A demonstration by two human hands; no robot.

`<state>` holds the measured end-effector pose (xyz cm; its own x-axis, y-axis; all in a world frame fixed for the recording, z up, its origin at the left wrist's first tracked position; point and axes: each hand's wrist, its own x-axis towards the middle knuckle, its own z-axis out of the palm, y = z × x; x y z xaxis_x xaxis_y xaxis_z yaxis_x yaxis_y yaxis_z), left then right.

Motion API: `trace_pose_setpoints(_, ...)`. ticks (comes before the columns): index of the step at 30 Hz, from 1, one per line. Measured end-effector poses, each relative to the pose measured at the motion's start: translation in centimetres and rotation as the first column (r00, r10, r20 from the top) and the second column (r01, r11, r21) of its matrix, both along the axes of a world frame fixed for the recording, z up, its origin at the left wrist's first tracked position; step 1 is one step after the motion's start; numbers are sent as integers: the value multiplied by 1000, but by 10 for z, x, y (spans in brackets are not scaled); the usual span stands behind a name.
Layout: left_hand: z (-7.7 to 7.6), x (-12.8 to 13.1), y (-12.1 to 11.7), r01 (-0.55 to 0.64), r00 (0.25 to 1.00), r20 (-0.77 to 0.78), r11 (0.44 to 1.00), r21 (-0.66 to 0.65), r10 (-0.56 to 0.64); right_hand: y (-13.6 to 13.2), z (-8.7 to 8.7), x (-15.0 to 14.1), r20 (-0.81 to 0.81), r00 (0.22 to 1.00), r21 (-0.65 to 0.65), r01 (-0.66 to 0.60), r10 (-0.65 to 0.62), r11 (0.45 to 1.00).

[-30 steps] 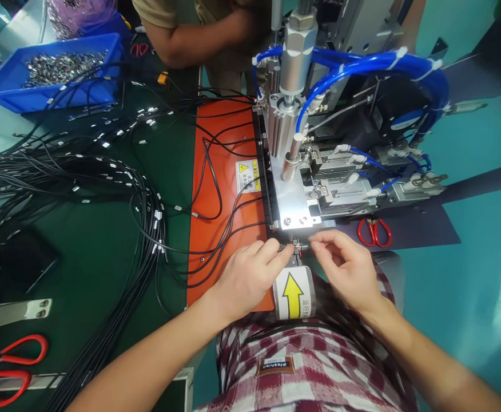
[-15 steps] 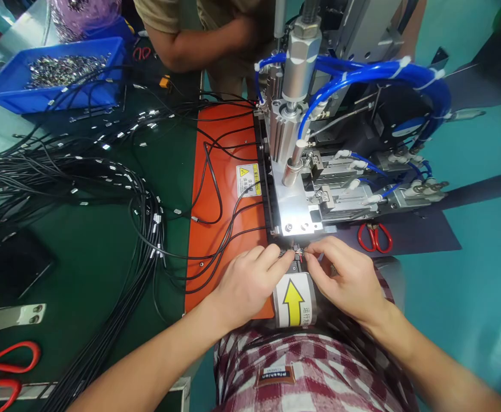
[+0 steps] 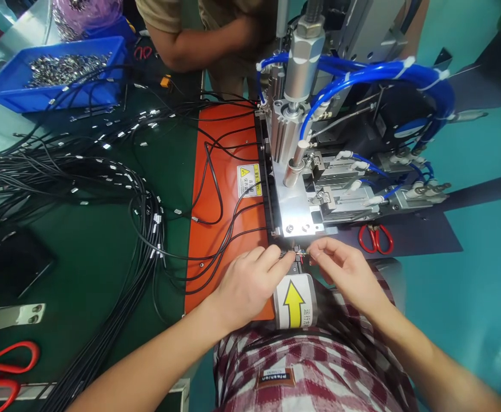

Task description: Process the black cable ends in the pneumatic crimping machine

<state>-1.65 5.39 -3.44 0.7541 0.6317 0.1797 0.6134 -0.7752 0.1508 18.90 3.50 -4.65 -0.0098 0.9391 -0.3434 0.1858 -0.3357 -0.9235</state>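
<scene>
Cable end (image 3: 283, 254), dark, at the small fixture (image 3: 297, 266) just in front of the machine's bright metal plate (image 3: 295, 212). Thin coloured wires (image 3: 301, 252) fan out from it toward the right hand (image 3: 347, 272); exact count too small to make out.

Left hand (image 3: 248, 283): thumb and forefinger closed on the cable end, apparently to steady it against the fixture while the wires point outward. Right hand: thumb and forefinger close together at the wires' tips, likely so single strands can be handled. Whether a strand is pinched or merely touched, I cannot tell.

Position relative to grip: cable end lies within the left fingertips; the wires bridge the narrow gap between the two hands.

Below the fixture, a label with a yellow arrow (image 3: 294, 303). To the left, an orange panel (image 3: 197, 297) with loose black cables across it, then a thick cable bundle (image 3: 147, 246) on the green surface (image 3: 100, 252). Blue bin (image 3: 14, 102) of small metal pieces (image 3: 68, 68) farther off. Red-handled cutters (image 3: 375, 238) beside the machine, perhaps for easy reach. Another person's forearm (image 3: 210, 47) beyond the panel.
</scene>
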Motion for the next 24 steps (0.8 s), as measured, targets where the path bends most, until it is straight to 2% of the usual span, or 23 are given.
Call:
trace_pose_setpoints(6,-1,0,0,4,1000,17,1000,-10,-4,5,-1,1,6,997,-60,78,-78,995)
trace_pose_setpoints(10,-1,-1,0,4,1000,10,1000,-16,-4,10,2,3,-75,997,-151,-2,-10,989)
trace_pose_setpoints(12,-1,-1,0,4,1000,12,1000,-22,-3,10,3,3,-76,997,-154,-32,20,988)
trace_pose_setpoints(14,-1,-1,0,3,1000,18,1000,-23,-3,8,2,1,19,999,-64,-27,29,998)
trace_pose_setpoints(16,-1,-1,0,3,1000,26,1000,-26,-3,3,0,-1,208,978,163,-34,0,986)
trace_pose_setpoints(18,0,-1,0,6,1000,29,1000,-30,-5,-1,-1,-2,389,920,398,-126,-43,909)
trace_pose_setpoints(19,0,-1,0,7,1000,28,999,-31,-6,-3,-2,-2,451,891,470,-187,-52,863)
trace_pose_setpoints(21,0,-1,-1,8,1000,24,999,-31,-7,-4,-2,-1,518,855,512,-282,-30,811)
trace_pose_setpoints(24,0,0,-1,8,1000,25,1000,-26,-7,-4,-3,0,519,855,477,-302,13,825)
